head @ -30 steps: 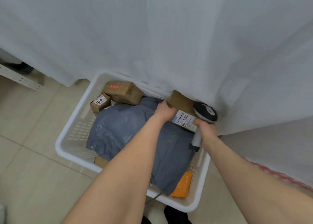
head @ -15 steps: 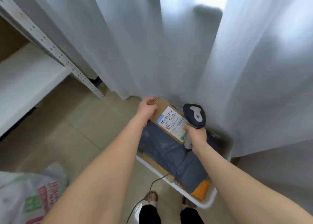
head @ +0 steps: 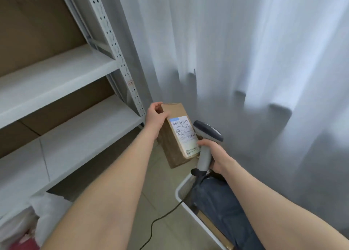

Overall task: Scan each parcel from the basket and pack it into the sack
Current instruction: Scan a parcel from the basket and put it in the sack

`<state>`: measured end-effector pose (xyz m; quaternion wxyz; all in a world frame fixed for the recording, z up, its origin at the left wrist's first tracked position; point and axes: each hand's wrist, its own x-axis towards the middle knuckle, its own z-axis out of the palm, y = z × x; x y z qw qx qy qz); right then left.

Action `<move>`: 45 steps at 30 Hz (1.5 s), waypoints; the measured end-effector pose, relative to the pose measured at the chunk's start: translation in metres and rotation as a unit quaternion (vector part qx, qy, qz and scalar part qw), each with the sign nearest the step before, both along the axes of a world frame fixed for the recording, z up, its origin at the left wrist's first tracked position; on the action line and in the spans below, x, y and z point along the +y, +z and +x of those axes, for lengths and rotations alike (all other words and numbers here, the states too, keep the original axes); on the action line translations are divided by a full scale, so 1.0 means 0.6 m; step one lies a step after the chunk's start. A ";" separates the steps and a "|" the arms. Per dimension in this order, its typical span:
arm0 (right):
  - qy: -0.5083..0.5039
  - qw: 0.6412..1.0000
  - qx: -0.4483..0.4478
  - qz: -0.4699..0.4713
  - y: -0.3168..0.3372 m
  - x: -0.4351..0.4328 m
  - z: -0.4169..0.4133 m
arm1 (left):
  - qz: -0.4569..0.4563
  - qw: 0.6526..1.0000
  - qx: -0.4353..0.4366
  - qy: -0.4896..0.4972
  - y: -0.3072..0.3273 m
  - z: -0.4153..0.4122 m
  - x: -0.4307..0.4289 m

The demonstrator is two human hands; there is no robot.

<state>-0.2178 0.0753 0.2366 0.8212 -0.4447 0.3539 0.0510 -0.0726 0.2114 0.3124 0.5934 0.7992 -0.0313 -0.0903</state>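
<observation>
While the left grip [head: 155,117] holds the parcel [head: 179,136] by its top, arm outstretched, the right grip [head: 215,153] clasps the scanner [head: 207,132].

A: Where is the parcel [head: 175,134] sitting?
B: It's hanging above the floor [head: 160,193] between the hands. The left hand [head: 155,117] is gripping its far left corner, and the right hand [head: 213,155], carrying the scanner [head: 206,136], is sitting just beside its right edge.
A: And the basket [head: 178,193]?
B: It's standing lower right, before the curtain [head: 245,60], with a soft bag [head: 222,208] lying in it. The shelving [head: 75,70] is rising on the left. The sack [head: 43,212] is slumping at its foot, and the cable [head: 160,219] is trailing across the floor between sack and basket.
</observation>
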 end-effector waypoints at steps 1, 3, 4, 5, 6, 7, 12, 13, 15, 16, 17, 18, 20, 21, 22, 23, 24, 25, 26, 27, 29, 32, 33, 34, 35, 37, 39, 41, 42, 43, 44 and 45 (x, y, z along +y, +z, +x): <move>0.016 1.000 -0.011 0.018 0.016 0.016 0.012 | -0.016 1.000 0.001 0.014 0.017 0.014 0.017; 0.044 0.997 -0.032 0.060 0.040 0.053 0.036 | -0.054 0.998 -0.006 0.038 0.046 0.039 0.046; 0.056 0.995 -0.042 0.075 0.050 0.072 0.049 | -0.068 0.997 -0.014 0.044 0.058 0.049 0.056; 0.064 0.993 -0.049 0.088 0.060 0.092 0.062 | -0.079 0.996 -0.022 0.045 0.068 0.058 0.066; 0.068 0.991 -0.055 0.101 0.069 0.111 0.074 | -0.086 0.995 -0.028 0.043 0.077 0.067 0.075; 0.069 0.989 -0.060 0.113 0.079 0.130 0.086 | -0.086 0.995 -0.030 0.037 0.084 0.075 0.083; 0.045 0.990 -0.062 0.117 0.122 0.174 0.130 | -0.072 0.995 0.067 0.018 0.083 0.090 0.130; 0.042 0.991 -0.061 0.111 0.129 0.172 0.135 | -0.080 0.992 0.096 0.021 0.081 0.087 0.138; 0.044 0.991 -0.062 0.109 0.146 0.171 0.142 | -0.112 0.985 0.129 0.028 0.079 0.082 0.149; 0.046 0.990 -0.066 0.114 0.153 0.172 0.143 | -0.129 0.982 0.134 0.030 0.079 0.081 0.152; 0.044 0.989 -0.070 0.119 0.160 0.172 0.143 | -0.140 0.981 0.133 0.030 0.083 0.079 0.154; 0.040 0.989 -0.073 0.123 0.166 0.172 0.144 | -0.142 0.981 0.129 0.026 0.088 0.076 0.156; 0.035 0.990 -0.074 0.117 0.178 0.168 0.142 | -0.131 0.983 0.125 0.014 0.100 0.068 0.161; 0.036 0.990 -0.076 0.111 0.184 0.165 0.141 | -0.115 0.985 0.124 0.014 0.105 0.062 0.163; 0.037 0.991 -0.078 0.106 0.192 0.161 0.140 | -0.097 0.987 0.126 0.020 0.110 0.056 0.164; 0.039 0.991 -0.080 0.101 0.200 0.156 0.138 | -0.087 0.987 0.134 0.030 0.111 0.051 0.165; 0.042 0.991 -0.082 0.097 0.208 0.152 0.137 | -0.086 0.984 0.154 0.035 0.112 0.046 0.165; 0.044 0.991 -0.085 0.093 0.215 0.147 0.137 | -0.090 0.979 0.183 0.029 0.113 0.041 0.164; 0.046 0.991 -0.090 0.089 0.221 0.141 0.136 | -0.094 0.972 0.216 0.015 0.115 0.034 0.163; 0.047 0.991 -0.096 0.085 0.226 0.136 0.135 | -0.096 0.965 0.245 0.000 0.119 0.026 0.160; 0.058 0.991 -0.100 0.061 0.237 0.126 0.132 | -0.097 0.957 0.275 -0.010 0.125 0.014 0.157; 0.075 0.993 -0.083 -0.048 0.249 0.116 0.127 | -0.117 0.962 0.246 0.020 0.123 0.013 0.155; 0.071 0.991 -0.077 -0.077 0.250 0.111 0.126 | -0.128 0.963 0.233 0.031 0.119 0.015 0.155; 0.070 0.991 -0.075 -0.089 0.251 0.105 0.125 | -0.137 0.965 0.222 0.038 0.114 0.017 0.155; 0.074 0.990 -0.076 -0.089 0.252 0.100 0.124 | -0.143 0.966 0.212 0.042 0.109 0.019 0.156; 0.091 0.989 -0.080 -0.086 0.254 0.091 0.121 | -0.147 0.968 0.195 0.054 0.102 0.022 0.158; 0.117 0.985 -0.082 -0.095 0.256 0.087 0.117 | -0.149 0.969 0.186 0.064 0.097 0.025 0.160; 0.144 0.980 -0.085 -0.104 0.260 0.085 0.116 | -0.150 0.969 0.182 0.066 0.093 0.025 0.160; 0.154 0.979 -0.085 -0.107 0.261 0.086 0.115 | -0.150 0.969 0.182 0.067 0.091 0.025 0.160; 0.160 0.978 -0.082 -0.109 0.261 0.086 0.114 | -0.149 0.970 0.181 0.069 0.089 0.026 0.161; 0.165 0.977 -0.080 -0.110 0.262 0.086 0.114 | -0.147 0.970 0.180 0.072 0.088 0.026 0.162; 0.170 0.976 -0.078 -0.111 0.262 0.086 0.113 | -0.144 0.970 0.180 0.073 0.087 0.027 0.163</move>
